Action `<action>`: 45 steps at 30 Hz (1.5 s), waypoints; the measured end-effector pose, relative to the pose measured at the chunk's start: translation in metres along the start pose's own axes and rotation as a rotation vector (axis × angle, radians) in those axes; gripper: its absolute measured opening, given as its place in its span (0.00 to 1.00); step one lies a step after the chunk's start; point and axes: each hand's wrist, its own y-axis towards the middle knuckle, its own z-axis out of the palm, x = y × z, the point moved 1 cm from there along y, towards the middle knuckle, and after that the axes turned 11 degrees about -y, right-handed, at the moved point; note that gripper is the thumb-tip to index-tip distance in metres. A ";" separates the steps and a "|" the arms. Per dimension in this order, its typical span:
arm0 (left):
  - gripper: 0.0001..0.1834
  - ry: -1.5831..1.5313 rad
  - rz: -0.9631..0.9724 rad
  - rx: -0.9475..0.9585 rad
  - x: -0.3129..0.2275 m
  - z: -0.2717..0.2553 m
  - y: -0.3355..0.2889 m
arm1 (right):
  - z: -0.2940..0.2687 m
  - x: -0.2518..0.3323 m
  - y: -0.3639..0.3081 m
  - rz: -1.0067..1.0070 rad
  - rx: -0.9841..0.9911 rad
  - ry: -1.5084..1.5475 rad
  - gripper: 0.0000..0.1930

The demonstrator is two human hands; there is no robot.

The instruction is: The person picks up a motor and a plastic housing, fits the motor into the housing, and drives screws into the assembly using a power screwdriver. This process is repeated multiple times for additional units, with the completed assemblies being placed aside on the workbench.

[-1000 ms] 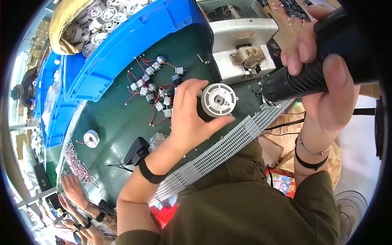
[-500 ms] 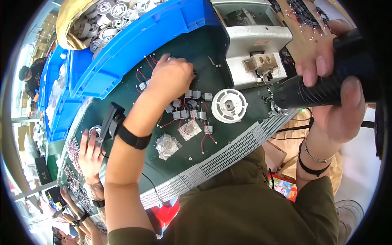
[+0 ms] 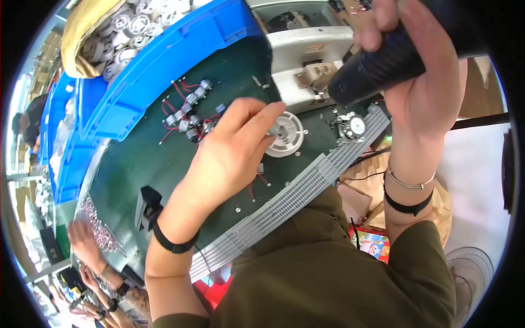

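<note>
My left hand [image 3: 232, 145] is closed in a pinch at the left side of a white round spoked housing [image 3: 289, 139]. A small grey part [image 3: 272, 132] shows at its fingertips, mostly hidden by them. My right hand [image 3: 421, 71] is wrapped around a black electric screwdriver [image 3: 377, 76] with a ribbed, tapering nose; no bit can be made out. The tool is raised above the table, its nose pointing left. Below it lies a round part with a white centre [image 3: 356, 127], amid small screws. Small motors with red wires [image 3: 186, 116] lie beyond my left hand, partly covered by it.
A blue bin [image 3: 175, 60] and a sack of white round parts [image 3: 134, 27] stand at the far left. A grey metal machine [image 3: 306, 60] stands at the back. Perforated metal strip [image 3: 284, 202] lines the near table edge. Another person's hand [image 3: 85, 240] is at the left, by a pile of screws [image 3: 98, 224].
My left hand has moved from the motors toward me and right, to the white housing. My right hand has lifted the screwdriver away from the round part, uncovering it. The view has shifted.
</note>
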 end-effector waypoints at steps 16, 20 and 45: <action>0.18 0.139 0.239 0.039 0.012 0.023 -0.008 | -0.010 -0.033 0.006 0.050 -0.067 0.051 0.15; 0.17 0.147 0.223 0.044 0.010 0.023 -0.007 | -0.010 -0.032 0.003 0.076 -0.096 0.055 0.15; 0.15 0.092 0.202 -0.026 0.016 0.027 -0.011 | -0.008 -0.031 -0.004 0.073 -0.145 0.003 0.17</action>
